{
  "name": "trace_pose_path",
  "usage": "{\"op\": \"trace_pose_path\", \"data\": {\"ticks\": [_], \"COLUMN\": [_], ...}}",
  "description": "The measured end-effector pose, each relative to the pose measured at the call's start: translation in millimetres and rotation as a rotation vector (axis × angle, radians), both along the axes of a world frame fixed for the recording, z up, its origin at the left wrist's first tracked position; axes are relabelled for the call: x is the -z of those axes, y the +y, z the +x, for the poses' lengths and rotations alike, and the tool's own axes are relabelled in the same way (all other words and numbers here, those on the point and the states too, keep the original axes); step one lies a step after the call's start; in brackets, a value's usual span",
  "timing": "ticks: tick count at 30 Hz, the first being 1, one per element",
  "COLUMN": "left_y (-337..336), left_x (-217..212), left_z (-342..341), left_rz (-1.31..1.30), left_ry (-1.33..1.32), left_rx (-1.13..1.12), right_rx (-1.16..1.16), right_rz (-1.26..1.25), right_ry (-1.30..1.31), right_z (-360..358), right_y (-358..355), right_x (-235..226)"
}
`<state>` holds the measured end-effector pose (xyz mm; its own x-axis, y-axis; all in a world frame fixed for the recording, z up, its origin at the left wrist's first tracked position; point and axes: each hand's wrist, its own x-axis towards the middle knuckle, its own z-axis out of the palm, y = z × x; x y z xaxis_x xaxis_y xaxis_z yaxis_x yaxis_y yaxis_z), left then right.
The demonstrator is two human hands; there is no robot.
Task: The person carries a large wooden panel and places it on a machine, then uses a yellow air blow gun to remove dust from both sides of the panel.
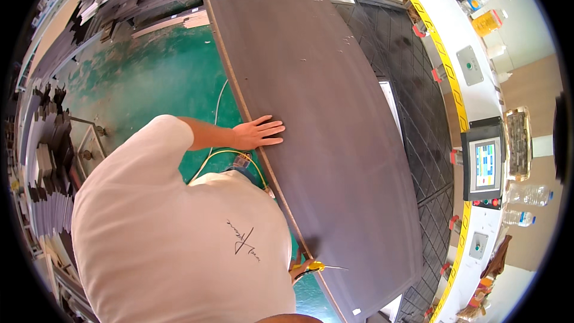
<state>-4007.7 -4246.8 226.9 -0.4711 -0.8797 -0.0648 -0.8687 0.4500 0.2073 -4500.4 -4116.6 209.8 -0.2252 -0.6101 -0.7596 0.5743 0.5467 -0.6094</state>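
Note:
A large dark brown panel lies flat in front of me, its raw edge strip running along the side nearest my body. My left hand rests palm down on the panel by that edge, fingers spread. At the same edge, lower in the view, my right hand is closed round a yellow air blow gun with a thin metal nozzle pointing over the panel. My shirt hides part of that hand. A yellow hose loops beside my waist.
Beyond the panel is a dark slatted machine bed, then a white beam with a yellow strip and red-tipped parts. A control screen stands there, with plastic bottles behind. Stacked boards stand left of the green floor.

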Motion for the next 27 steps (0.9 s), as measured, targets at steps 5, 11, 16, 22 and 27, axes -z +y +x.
{"op": "trace_pose_path", "data": {"ticks": [5,11,16,22,27], "left_y": [10,-6,-79,-317,-378], "left_x": [-2,-92,-287,-472,-468], "left_z": [-2,0,-2,-72,-95], "left_rz": [-0.056,0.010,0.023,0.480,-0.028], "left_ry": [-0.176,-0.215,-0.254,-0.339,-0.050], "left_rx": [0.007,0.057,0.277,0.197,0.068], "right_rx": [0.035,0.010,0.146,0.011,-0.307], "right_rz": [0.040,-0.284,-0.597,-1.022,-0.891], "right_ry": [0.106,0.681,0.888,0.692,0.944], "right_z": [-34,-42,-74,-86,-83], "right_y": [21,34,-57,-197,-218], "right_x": [41,-1,-136,-314,-296]}}
